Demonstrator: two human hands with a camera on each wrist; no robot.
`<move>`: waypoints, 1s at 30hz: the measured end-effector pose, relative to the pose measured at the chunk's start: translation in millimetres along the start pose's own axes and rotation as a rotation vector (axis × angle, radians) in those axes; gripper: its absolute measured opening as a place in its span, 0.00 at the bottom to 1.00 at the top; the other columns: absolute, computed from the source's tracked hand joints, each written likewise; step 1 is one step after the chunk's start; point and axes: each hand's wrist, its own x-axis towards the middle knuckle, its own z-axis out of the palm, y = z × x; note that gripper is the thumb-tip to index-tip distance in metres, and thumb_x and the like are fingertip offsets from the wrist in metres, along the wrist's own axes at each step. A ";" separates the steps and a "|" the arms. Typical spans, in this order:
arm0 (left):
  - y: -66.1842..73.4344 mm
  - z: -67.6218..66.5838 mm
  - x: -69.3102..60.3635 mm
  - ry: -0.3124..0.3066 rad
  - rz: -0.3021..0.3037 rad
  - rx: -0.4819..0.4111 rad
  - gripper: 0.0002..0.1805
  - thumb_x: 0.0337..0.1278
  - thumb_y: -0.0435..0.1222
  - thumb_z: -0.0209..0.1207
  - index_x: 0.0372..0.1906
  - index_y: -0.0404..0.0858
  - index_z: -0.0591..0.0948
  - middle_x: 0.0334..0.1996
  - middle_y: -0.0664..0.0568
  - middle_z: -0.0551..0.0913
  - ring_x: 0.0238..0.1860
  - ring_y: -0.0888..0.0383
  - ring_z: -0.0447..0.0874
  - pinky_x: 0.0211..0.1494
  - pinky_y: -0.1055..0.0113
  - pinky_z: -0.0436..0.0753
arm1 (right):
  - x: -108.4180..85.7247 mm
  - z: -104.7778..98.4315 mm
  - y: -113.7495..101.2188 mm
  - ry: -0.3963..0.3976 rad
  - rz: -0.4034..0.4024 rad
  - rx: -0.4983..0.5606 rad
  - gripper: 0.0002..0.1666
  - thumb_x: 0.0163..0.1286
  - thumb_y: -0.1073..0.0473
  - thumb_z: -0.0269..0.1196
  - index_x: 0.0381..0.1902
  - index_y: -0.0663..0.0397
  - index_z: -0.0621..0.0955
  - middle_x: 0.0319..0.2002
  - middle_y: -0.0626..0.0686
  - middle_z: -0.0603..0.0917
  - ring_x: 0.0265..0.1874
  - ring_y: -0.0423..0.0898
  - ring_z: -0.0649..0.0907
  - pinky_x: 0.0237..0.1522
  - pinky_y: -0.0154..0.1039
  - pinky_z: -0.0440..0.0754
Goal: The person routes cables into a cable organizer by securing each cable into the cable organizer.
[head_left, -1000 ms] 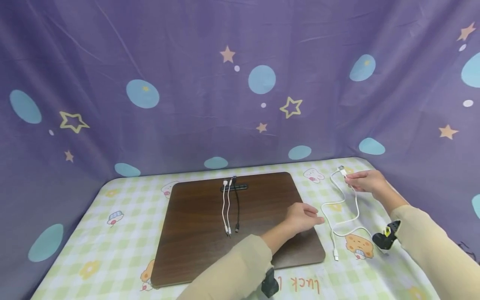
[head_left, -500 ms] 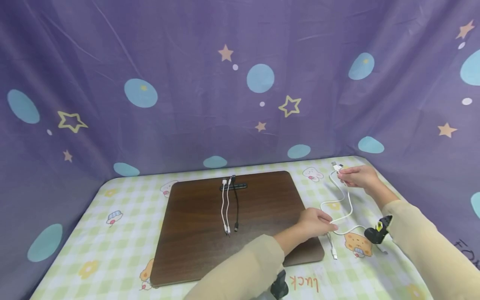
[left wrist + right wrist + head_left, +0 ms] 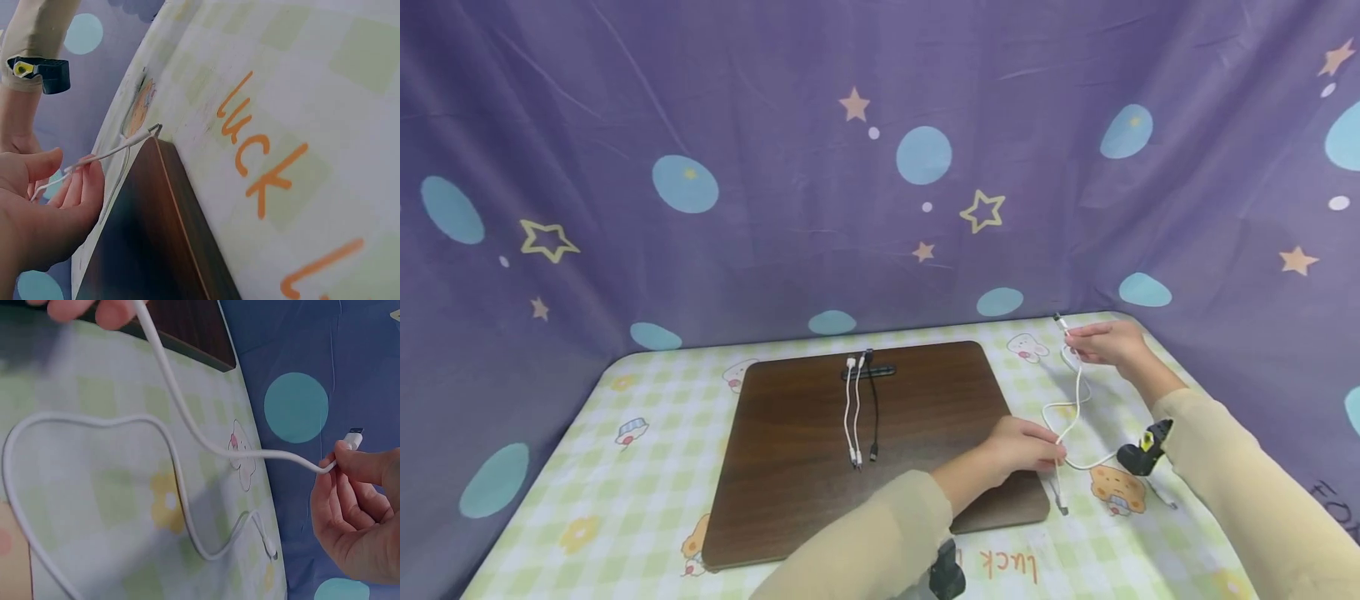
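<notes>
My right hand (image 3: 1108, 343) pinches a white USB cable (image 3: 187, 419) just below its plug (image 3: 354, 439), above the far right of the table. Lower down, my left hand (image 3: 1026, 446) holds the same cable near its other end, beside the board's right edge. That end's connector (image 3: 153, 131) sticks out past the left fingers, close to the board's corner. Between the two hands the cable hangs in a slack curve. Beneath it a second white cable (image 3: 178, 481) lies in loops on the checked cloth.
A dark brown wooden board (image 3: 797, 508) lies on the checked tablecloth (image 3: 580, 467). Two short white cables (image 3: 847, 417) and a black cable (image 3: 876, 417) lie side by side on it, their upper ends at a black strip (image 3: 883, 372). A purple curtain (image 3: 775, 250) hangs behind.
My left hand has moved right and taken hold of the cable's lower end. The right hand has shifted left with the plug, and the held cable has come away from the other.
</notes>
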 end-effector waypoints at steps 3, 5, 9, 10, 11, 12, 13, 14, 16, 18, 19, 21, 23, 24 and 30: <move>0.2 -8.5 -1.6 -0.009 0.000 -0.035 0.09 0.51 0.24 0.64 0.39 0.26 0.84 0.35 0.36 0.88 0.36 0.52 0.90 0.41 0.67 0.88 | 2.2 4.4 -4.1 -0.018 0.004 0.011 0.17 0.65 0.61 0.64 0.21 0.31 0.80 0.19 0.32 0.84 0.24 0.28 0.83 0.35 0.25 0.85; -1.2 -14.0 -1.8 -0.014 -0.002 -0.064 0.10 0.51 0.23 0.64 0.41 0.25 0.83 0.37 0.35 0.88 0.36 0.53 0.89 0.42 0.66 0.88 | 3.5 7.9 -6.8 -0.022 0.005 0.022 0.16 0.65 0.61 0.64 0.21 0.32 0.80 0.19 0.33 0.84 0.24 0.28 0.84 0.36 0.25 0.85; -4.1 -24.1 -2.6 -0.014 -0.011 -0.118 0.11 0.51 0.22 0.63 0.42 0.25 0.83 0.38 0.35 0.88 0.37 0.54 0.89 0.43 0.67 0.88 | 5.2 15.7 -11.7 -0.029 0.018 0.061 0.16 0.65 0.62 0.63 0.22 0.34 0.80 0.19 0.33 0.84 0.24 0.29 0.84 0.35 0.25 0.85; -4.7 -26.6 -3.0 -0.015 -0.012 -0.133 0.11 0.51 0.22 0.63 0.42 0.25 0.83 0.39 0.34 0.87 0.38 0.54 0.89 0.43 0.66 0.88 | 5.6 17.7 -12.9 -0.032 0.026 0.079 0.16 0.66 0.62 0.63 0.22 0.34 0.80 0.19 0.34 0.84 0.24 0.29 0.84 0.35 0.25 0.85; -5.0 -29.2 -3.5 -0.014 -0.012 -0.144 0.11 0.51 0.22 0.63 0.42 0.25 0.83 0.39 0.34 0.87 0.38 0.54 0.90 0.43 0.66 0.88 | 6.3 19.6 -14.2 -0.036 0.036 0.092 0.15 0.66 0.62 0.63 0.22 0.35 0.80 0.19 0.34 0.84 0.24 0.29 0.84 0.34 0.24 0.85; -5.0 -31.9 -4.1 -0.013 -0.012 -0.153 0.11 0.51 0.22 0.63 0.42 0.26 0.83 0.39 0.34 0.87 0.38 0.54 0.90 0.43 0.66 0.88 | 7.3 21.3 -15.6 -0.039 0.044 0.107 0.15 0.66 0.63 0.63 0.23 0.36 0.80 0.19 0.34 0.84 0.24 0.29 0.84 0.34 0.24 0.85; -5.3 -34.6 -4.6 -0.017 -0.009 -0.159 0.11 0.51 0.22 0.63 0.42 0.25 0.83 0.40 0.34 0.87 0.38 0.54 0.90 0.43 0.66 0.88 | 8.3 23.1 -17.1 -0.038 0.052 0.122 0.15 0.66 0.63 0.63 0.22 0.36 0.80 0.18 0.34 0.84 0.24 0.29 0.84 0.33 0.24 0.84; -5.5 -37.6 -5.1 -0.020 -0.005 -0.164 0.11 0.51 0.22 0.62 0.43 0.25 0.83 0.40 0.33 0.87 0.37 0.55 0.89 0.44 0.66 0.88 | 9.8 24.8 -18.7 -0.039 0.063 0.152 0.16 0.66 0.64 0.62 0.22 0.37 0.80 0.18 0.35 0.84 0.23 0.29 0.84 0.33 0.24 0.84; -5.3 -43.6 -7.3 -0.024 0.000 -0.170 0.12 0.52 0.22 0.62 0.44 0.24 0.83 0.41 0.33 0.86 0.37 0.56 0.89 0.45 0.65 0.88 | 12.5 28.3 -22.3 -0.049 0.083 0.200 0.17 0.66 0.66 0.62 0.21 0.38 0.81 0.18 0.36 0.84 0.23 0.30 0.84 0.33 0.23 0.84; -5.7 -49.5 -9.6 -0.026 0.006 -0.174 0.12 0.53 0.21 0.61 0.44 0.23 0.82 0.42 0.32 0.86 0.38 0.55 0.89 0.46 0.64 0.88 | 14.7 31.9 -26.0 -0.063 0.102 0.249 0.19 0.66 0.67 0.60 0.19 0.40 0.81 0.18 0.38 0.85 0.23 0.31 0.84 0.32 0.24 0.85; -6.2 -52.2 -11.3 -0.029 0.005 -0.179 0.12 0.53 0.21 0.60 0.45 0.22 0.82 0.43 0.31 0.85 0.38 0.54 0.89 0.46 0.63 0.88 | 15.4 34.2 -27.6 -0.072 0.115 0.273 0.20 0.67 0.68 0.59 0.18 0.40 0.81 0.18 0.39 0.84 0.22 0.31 0.84 0.32 0.24 0.85; -7.4 -56.9 -14.8 -0.031 -0.006 -0.174 0.12 0.53 0.20 0.60 0.44 0.22 0.82 0.43 0.31 0.85 0.40 0.52 0.89 0.46 0.64 0.88 | 15.9 39.6 -30.4 -0.095 0.141 0.310 0.22 0.68 0.70 0.58 0.17 0.42 0.81 0.18 0.40 0.84 0.23 0.32 0.84 0.33 0.24 0.85; -9.4 -60.8 -17.7 -0.036 -0.017 -0.157 0.11 0.53 0.20 0.60 0.44 0.22 0.82 0.42 0.31 0.86 0.39 0.52 0.89 0.45 0.65 0.88 | 16.4 45.9 -31.7 -0.121 0.163 0.339 0.23 0.68 0.71 0.56 0.17 0.43 0.81 0.18 0.41 0.84 0.23 0.32 0.84 0.33 0.25 0.85; -10.1 -62.6 -19.6 -0.041 -0.024 -0.146 0.11 0.53 0.20 0.60 0.44 0.22 0.82 0.42 0.32 0.86 0.38 0.53 0.89 0.44 0.65 0.88 | 16.7 49.1 -32.1 -0.136 0.172 0.348 0.23 0.68 0.71 0.55 0.17 0.44 0.81 0.18 0.41 0.84 0.23 0.33 0.84 0.33 0.25 0.85; -10.5 -68.8 -27.9 -0.045 -0.046 -0.103 0.09 0.52 0.21 0.62 0.41 0.23 0.84 0.39 0.33 0.87 0.33 0.56 0.89 0.41 0.66 0.88 | 21.1 70.4 -36.5 -0.211 0.186 0.394 0.24 0.71 0.69 0.54 0.17 0.46 0.82 0.18 0.42 0.84 0.22 0.34 0.83 0.32 0.26 0.85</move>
